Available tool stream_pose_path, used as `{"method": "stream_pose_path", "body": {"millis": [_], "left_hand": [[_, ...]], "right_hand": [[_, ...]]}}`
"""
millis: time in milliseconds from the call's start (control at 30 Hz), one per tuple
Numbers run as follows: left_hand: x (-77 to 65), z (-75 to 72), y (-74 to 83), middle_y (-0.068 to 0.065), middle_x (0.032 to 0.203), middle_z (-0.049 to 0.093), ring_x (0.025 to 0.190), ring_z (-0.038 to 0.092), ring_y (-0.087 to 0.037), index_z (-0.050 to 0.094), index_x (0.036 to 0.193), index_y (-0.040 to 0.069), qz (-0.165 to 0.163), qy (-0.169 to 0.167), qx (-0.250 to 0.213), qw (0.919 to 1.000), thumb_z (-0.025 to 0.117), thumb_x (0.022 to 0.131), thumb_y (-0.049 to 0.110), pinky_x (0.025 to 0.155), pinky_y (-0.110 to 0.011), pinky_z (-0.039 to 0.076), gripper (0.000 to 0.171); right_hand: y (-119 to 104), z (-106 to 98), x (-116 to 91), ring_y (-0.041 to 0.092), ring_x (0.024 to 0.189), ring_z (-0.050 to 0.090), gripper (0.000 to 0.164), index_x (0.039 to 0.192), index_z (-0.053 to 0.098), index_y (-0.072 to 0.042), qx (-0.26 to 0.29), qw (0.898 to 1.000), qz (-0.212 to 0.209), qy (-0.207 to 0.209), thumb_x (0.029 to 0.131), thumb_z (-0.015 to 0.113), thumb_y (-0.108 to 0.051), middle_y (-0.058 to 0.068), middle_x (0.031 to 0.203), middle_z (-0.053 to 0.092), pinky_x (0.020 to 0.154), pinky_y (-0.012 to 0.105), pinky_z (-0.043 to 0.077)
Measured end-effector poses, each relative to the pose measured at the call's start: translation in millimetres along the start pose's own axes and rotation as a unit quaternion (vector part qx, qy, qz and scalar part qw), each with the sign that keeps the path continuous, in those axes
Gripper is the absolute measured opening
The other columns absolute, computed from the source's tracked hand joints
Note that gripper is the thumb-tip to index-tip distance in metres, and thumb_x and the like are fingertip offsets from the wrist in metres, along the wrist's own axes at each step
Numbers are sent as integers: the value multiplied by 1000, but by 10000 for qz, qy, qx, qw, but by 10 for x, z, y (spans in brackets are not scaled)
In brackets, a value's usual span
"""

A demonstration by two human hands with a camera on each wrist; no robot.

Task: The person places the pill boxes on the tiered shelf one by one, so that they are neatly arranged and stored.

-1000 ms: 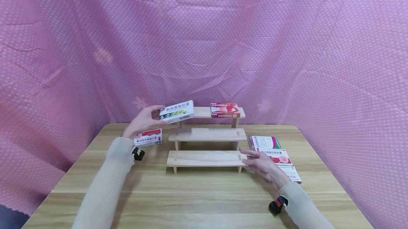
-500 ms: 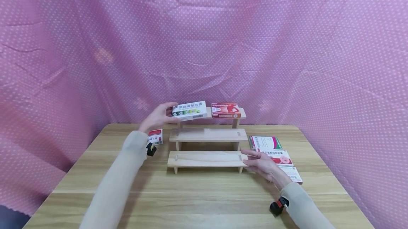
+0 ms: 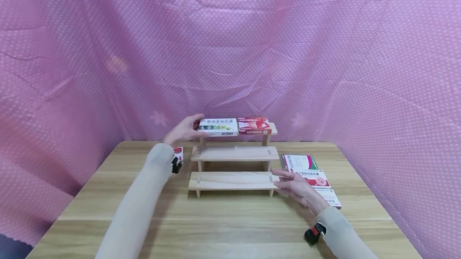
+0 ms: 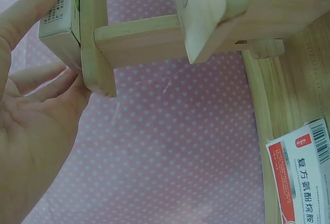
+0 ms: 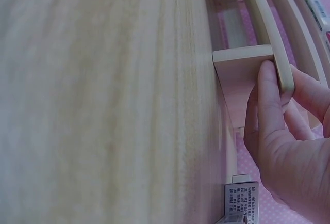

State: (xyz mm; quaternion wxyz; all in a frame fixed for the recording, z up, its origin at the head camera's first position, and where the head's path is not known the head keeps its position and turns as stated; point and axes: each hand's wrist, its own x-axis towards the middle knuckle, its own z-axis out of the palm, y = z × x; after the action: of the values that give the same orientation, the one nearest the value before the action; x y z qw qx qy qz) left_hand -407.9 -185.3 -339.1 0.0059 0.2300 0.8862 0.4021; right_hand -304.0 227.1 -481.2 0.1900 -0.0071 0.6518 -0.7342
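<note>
My left hand (image 3: 184,129) grips the left end of a white and green medicine box (image 3: 218,127), which lies flat on the top tier of a three-step wooden stand (image 3: 234,180). In the left wrist view the thumb presses the box's printed side, and the other fingers reach behind it at the board's end. Right beside that box on the same tier is a red medicine box (image 3: 254,125). My right hand (image 3: 298,189) pinches the right end of the lowest step; the right wrist view has the thumb and fingers on either side of the board (image 5: 279,64).
Several medicine boxes (image 3: 314,178) lie on the table to the right, partly behind the right hand. On the left, a red and white box (image 4: 304,175) lies near the left wrist. A pink dotted cloth (image 3: 230,51) hangs behind and beside the wooden table (image 3: 216,227).
My left hand has carried the white and green box rightward and lowered it from a tilt to flat on the top tier, beside the red box. The right hand has stayed on the lowest step.
</note>
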Motion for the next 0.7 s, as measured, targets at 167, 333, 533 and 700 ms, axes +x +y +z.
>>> {"method": "stream_pose_path", "body": {"millis": [167,333,533,700], "left_hand": [[64,14,-47,-26,155,31,138,40,-40,16,154,-5,28,-56,-415,9991,78,83,18,117,-50,34,97],[108,6,-67,-25,160,17,146,25,-41,3,157,2,-49,-139,-657,9977,77,85,18,121,-50,26,105],[110,-10,-58,-24,161,15,148,22,-39,-1,157,6,-129,-198,-878,9959,78,84,19,122,-49,24,109],[132,-9,-105,-25,161,16,147,23,-39,-1,157,7,-81,-181,-937,9954,79,83,21,122,-49,23,111]], "right_hand": [[17,-1,1,14,102,66,60,147,40,-1,-230,9997,-112,-56,92,63,-2,22,146,43,90,28,58],[18,10,-5,13,103,65,61,147,39,-1,-311,9994,-134,27,92,64,-4,24,154,33,94,30,56],[6,25,12,14,103,66,60,147,41,-2,-237,9997,-76,75,92,65,-4,26,153,32,95,31,56],[6,40,23,14,103,66,60,147,41,-2,-222,9997,-98,91,92,64,-3,26,153,33,95,31,56]]}}
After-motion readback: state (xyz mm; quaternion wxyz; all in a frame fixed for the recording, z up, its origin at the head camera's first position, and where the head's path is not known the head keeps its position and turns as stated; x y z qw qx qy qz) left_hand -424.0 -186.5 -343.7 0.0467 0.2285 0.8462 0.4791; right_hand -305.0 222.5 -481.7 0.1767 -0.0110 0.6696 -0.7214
